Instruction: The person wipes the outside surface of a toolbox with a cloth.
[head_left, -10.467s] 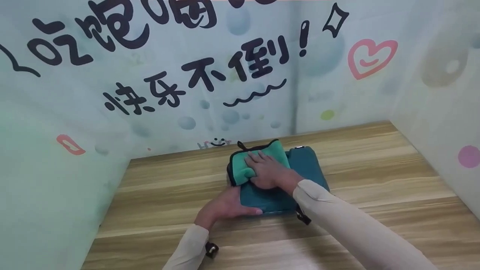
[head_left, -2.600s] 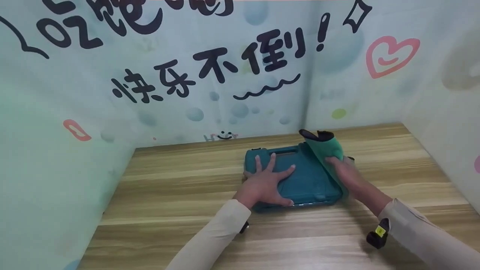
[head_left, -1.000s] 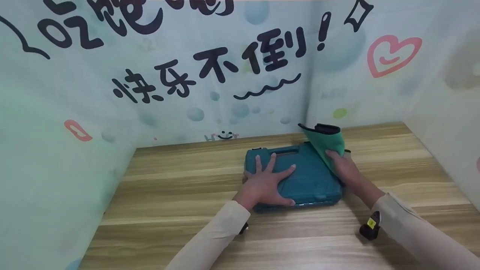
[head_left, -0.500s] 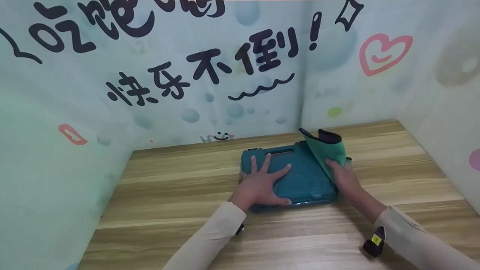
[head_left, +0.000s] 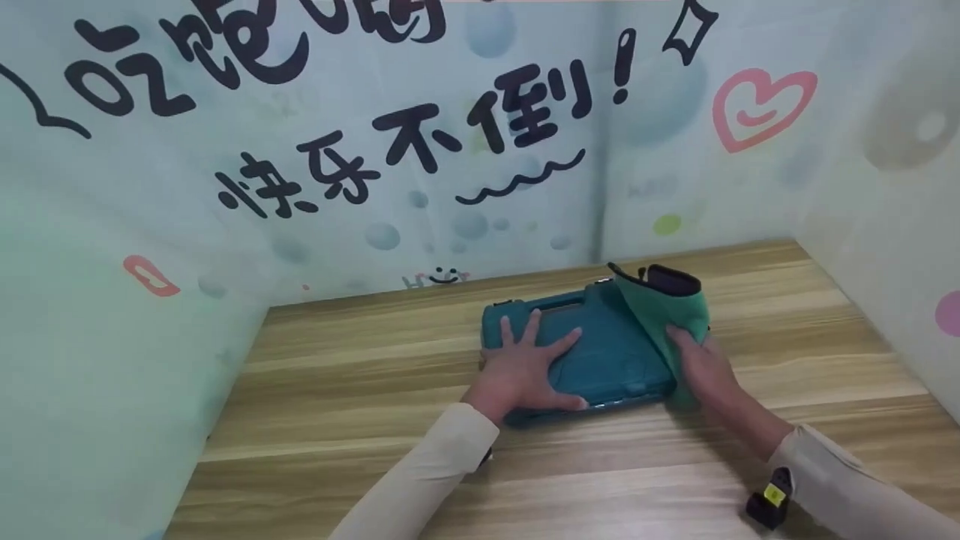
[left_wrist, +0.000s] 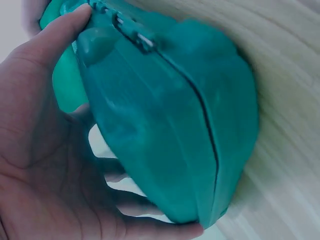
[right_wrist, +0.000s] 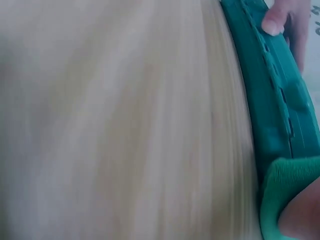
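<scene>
A flat teal plastic carrying case [head_left: 604,367] with a handle slot along its far edge lies on the table. My left hand [head_left: 525,373] rests on its left part, fingers spread and straight. In the left wrist view, the thumb [left_wrist: 62,32] reaches the hinged edge and the little finger touches a corner. My right hand [head_left: 705,367] holds a green cloth with black edging [head_left: 667,307] against the case's right side. The cloth stands partly curled above the thumb and covers that side; the fingers behind it are hidden. In the right wrist view, the cloth [right_wrist: 285,185] wraps the case's near corner.
The wood-grain table [head_left: 337,405] extends on all sides of the case. A printed backdrop [head_left: 390,150] with dark writing rises behind it, and pale walls close in the left and right sides.
Earlier the right hand pressed the cloth on the case's top while the left hand held its near-left side. Within the last second, the right hand and cloth shifted slightly nearer along the right side.
</scene>
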